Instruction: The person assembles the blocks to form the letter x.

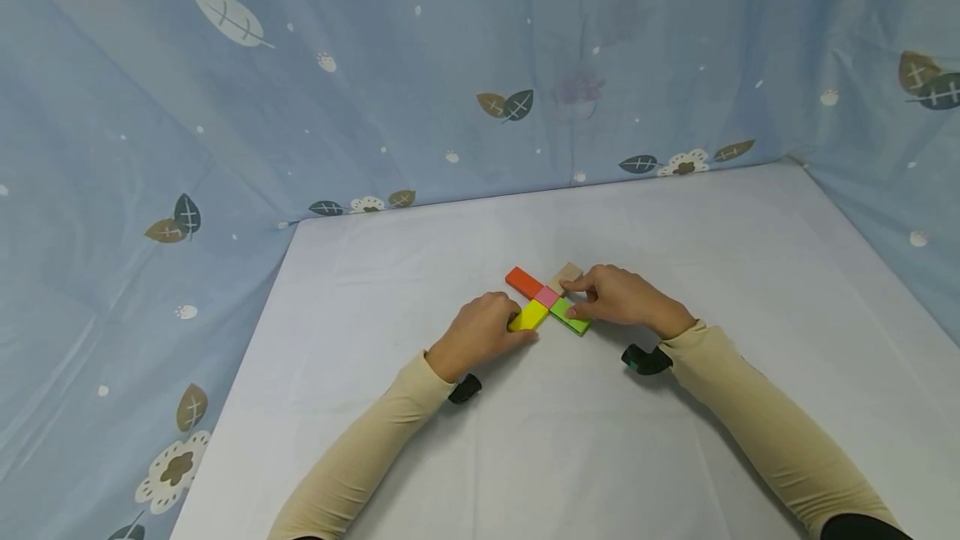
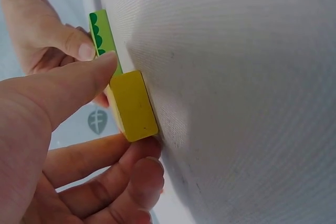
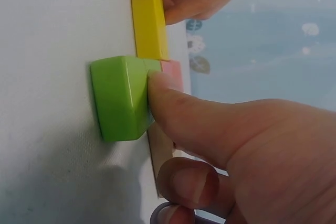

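Observation:
Five-part shapes aside, the blocks form a cross on the white cloth: a pink block [image 1: 547, 297] in the middle, an orange-red block [image 1: 524, 282] at the far left, a plain wooden block [image 1: 564, 277] at the far right. My left hand [image 1: 483, 330] pinches the near-left yellow block [image 2: 135, 106] between thumb and fingers. On the near-right arm lies a green block [image 3: 118, 98] with dark scallops along one side. The thumb of my right hand [image 1: 621, 297] presses the green block, while its index finger touches the wooden block. The inner ends of the blocks meet around the pink one.
A white cloth [image 1: 390, 273] covers the table. Blue patterned fabric [image 1: 420, 65] hangs behind it and at both sides. Dark wrist devices [image 1: 647, 360] sit under both forearms, close above the cloth.

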{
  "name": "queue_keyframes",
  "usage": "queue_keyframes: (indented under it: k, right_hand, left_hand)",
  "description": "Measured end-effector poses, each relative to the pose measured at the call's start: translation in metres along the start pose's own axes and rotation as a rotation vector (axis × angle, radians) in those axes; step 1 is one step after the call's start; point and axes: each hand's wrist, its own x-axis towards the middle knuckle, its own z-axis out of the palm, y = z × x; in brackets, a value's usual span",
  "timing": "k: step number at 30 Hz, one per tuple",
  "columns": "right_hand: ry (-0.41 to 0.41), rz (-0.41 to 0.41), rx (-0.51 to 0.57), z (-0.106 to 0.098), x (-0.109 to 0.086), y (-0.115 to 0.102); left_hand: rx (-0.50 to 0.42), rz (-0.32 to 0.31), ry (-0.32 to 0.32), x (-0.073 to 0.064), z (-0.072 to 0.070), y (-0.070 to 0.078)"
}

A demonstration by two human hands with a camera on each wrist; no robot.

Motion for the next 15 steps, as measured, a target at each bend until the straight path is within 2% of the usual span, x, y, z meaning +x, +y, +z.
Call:
queue_keyframes:
  k: [4,7,11,15]
  right_hand:
    - [0.008,-0.02,-0.007,0.0,0.0,-0.002]
    - [0.045,-0.016,-0.007,-0.003,-0.003,-0.007]
    - [0.172,-0.031,0.0,-0.014,-0.012,-0.018]
    - [0.355,-0.112,-0.005,-0.026,-0.025,-0.028]
  left_hand:
    - [0.006,0.005,0.005,0.001,0.001,-0.001]
    - [0.007,0.0,0.008,0.0,0.001,-0.002]
    - [-0.004,-0.041,0.024,-0.001,-0.005,-0.004]
    - [0.002,-0.073,0.068,-0.005,-0.016,-0.006]
